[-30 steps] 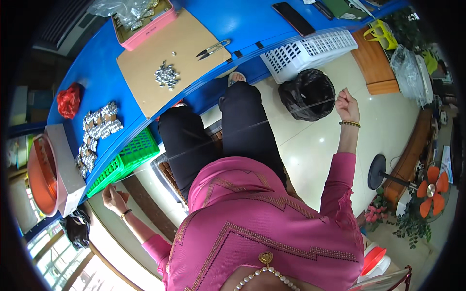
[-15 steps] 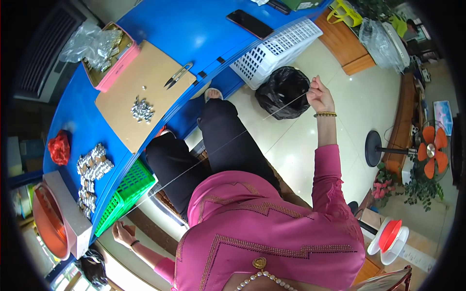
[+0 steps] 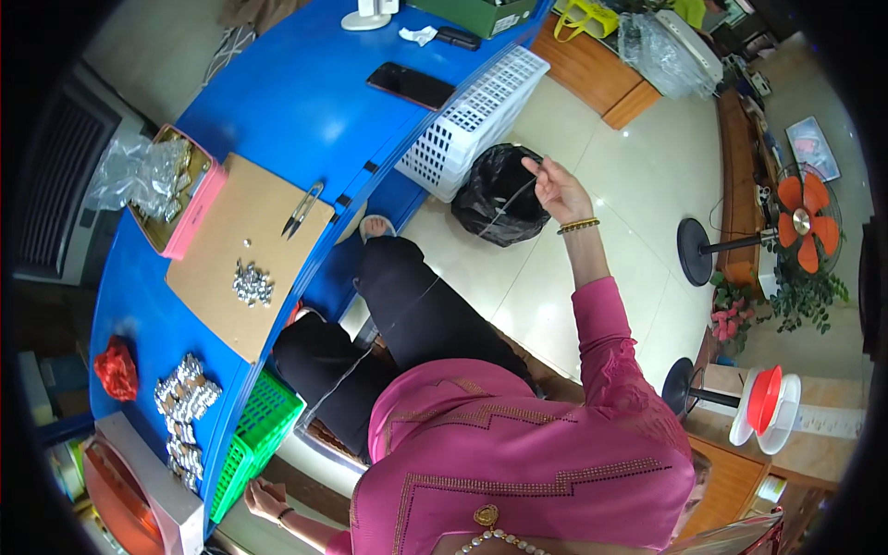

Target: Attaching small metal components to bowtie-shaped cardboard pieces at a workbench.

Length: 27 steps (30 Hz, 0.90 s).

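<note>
A thin pale thread point(image 3: 340, 380) runs slackly across my legs between my two hands. My right hand point(image 3: 561, 191), raised over the floor near a bin with a black bag point(image 3: 499, 194), pinches one end between thumb and fingers, the others loosely bent. Low at the left, beside a green plastic basket point(image 3: 259, 421), my left hand point(image 3: 266, 499) has its fingers curled together; the thread near it is hard to make out. On the blue table point(image 3: 277, 83), a brown board point(image 3: 208, 268) carries a heap of small silver beads point(image 3: 252, 283) and thread snips point(image 3: 302, 211).
A pink-sided box point(image 3: 194, 217) with gold pieces and clear plastic stands behind the board. Bundled silver strands point(image 3: 185, 398) and a red bag point(image 3: 116, 368) lie nearer left. A phone point(image 3: 411, 85), white crate point(image 3: 472, 120), orange fan point(image 3: 803, 222) and red-and-white spool point(image 3: 766, 407) surround me.
The thread, nearly straight before, now sags in a wavy line. My view has shifted, and my right hand appears farther left with its fingers less tightly bunched.
</note>
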Motion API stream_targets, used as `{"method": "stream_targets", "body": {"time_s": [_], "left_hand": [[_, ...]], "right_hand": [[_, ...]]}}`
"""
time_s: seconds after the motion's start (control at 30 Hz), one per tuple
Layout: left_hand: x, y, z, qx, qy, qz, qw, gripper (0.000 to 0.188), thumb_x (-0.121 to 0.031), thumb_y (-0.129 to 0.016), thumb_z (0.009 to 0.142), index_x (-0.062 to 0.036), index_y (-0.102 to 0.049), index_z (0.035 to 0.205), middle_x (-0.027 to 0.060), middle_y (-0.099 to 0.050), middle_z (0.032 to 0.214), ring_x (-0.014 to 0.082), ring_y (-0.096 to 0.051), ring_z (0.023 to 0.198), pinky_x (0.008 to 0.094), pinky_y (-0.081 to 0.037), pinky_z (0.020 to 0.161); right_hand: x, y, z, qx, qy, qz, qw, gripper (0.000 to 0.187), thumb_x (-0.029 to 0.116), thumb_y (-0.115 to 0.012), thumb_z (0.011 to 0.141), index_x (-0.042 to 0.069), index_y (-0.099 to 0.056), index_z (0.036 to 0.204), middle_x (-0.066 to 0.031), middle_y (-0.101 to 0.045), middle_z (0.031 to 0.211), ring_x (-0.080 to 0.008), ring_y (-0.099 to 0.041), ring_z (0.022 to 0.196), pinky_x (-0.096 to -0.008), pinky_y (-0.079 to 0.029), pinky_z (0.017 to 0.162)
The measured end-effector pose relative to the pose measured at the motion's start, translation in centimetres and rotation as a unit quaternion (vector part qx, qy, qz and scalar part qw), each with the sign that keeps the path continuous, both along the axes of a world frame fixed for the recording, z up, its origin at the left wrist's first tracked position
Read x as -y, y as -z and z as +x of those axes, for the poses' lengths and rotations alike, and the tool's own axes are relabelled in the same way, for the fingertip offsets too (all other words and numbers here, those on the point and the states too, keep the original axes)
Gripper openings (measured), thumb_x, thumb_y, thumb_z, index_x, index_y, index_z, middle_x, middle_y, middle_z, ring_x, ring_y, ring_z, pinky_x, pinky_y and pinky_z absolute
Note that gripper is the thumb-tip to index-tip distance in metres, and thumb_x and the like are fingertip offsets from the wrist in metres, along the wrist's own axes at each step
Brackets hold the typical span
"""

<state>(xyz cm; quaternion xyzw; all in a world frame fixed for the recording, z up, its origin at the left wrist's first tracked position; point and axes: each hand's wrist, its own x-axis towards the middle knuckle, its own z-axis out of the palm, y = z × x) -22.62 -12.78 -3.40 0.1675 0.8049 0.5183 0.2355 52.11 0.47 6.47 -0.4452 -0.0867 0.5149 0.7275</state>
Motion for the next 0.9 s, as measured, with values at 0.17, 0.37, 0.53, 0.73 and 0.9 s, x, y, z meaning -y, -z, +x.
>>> {"method": "stream_targets", "body": {"time_s": [0.17,0.37,0.53,0.73,0.9], "left_hand": [[-1.9,-0.8,1.5,0.005,0.01,-0.022,1.0,0.02,-0.007,-0.059,0.075,0.0039,-0.06,0.092,0.0109,-0.06,0.083,0.017,-0.056,0.068,0.0264,-0.045,0.053],[-1.6,-0.6,1.9,-0.008,-0.012,-0.034,0.999,0.021,-0.008,-0.06,0.075,0.0024,-0.057,0.093,0.0106,-0.058,0.075,0.0152,-0.053,0.057,0.0233,-0.044,0.047],[-1.7,-0.3,1.3,-0.003,-0.003,-0.034,0.999,0.023,-0.009,-0.061,0.074,0.0024,-0.057,0.094,0.0119,-0.059,0.077,0.0161,-0.054,0.059,0.0236,-0.045,0.048],[-1.9,-0.5,1.6,0.0,-0.007,-0.042,0.999,0.023,-0.008,-0.06,0.075,0.0023,-0.058,0.095,0.0121,-0.059,0.077,0.016,-0.054,0.059,0.0234,-0.044,0.047],[-2.9,0.4,2.2,0.02,0.004,-0.025,0.999,0.019,-0.007,-0.059,0.076,0.0015,-0.058,0.093,0.0107,-0.058,0.074,0.015,-0.054,0.058,0.0225,-0.043,0.046]], "right_hand": [[1.4,3.8,3.7,-0.094,-0.181,0.177,0.963,0.009,0.014,-0.054,0.086,0.006,-0.056,0.088,-0.0091,-0.063,0.09,-0.0064,-0.056,0.06,-0.0199,-0.047,0.058],[0.6,-0.5,0.0,-0.004,-0.041,0.012,0.999,0.01,0.015,-0.054,0.086,0.006,-0.056,0.089,-0.0054,-0.06,0.083,-0.0036,-0.049,0.051,-0.0175,-0.04,0.049],[0.6,-1.6,-0.8,-0.017,0.075,-0.052,0.996,0.012,0.015,-0.05,0.088,0.005,-0.054,0.093,0.0023,-0.049,0.065,-0.0027,-0.033,0.041,-0.0177,-0.03,0.041],[1.2,2.1,1.3,-0.115,-0.015,0.096,0.989,0.012,0.014,-0.051,0.088,0.003,-0.054,0.094,0.0024,-0.049,0.065,-0.003,-0.033,0.042,-0.017,-0.031,0.042],[1.7,2.4,1.8,-0.035,0.016,0.02,0.999,0.012,0.015,-0.053,0.087,0.003,-0.054,0.091,0.0012,-0.049,0.066,-0.003,-0.034,0.043,-0.0162,-0.031,0.043]]}}
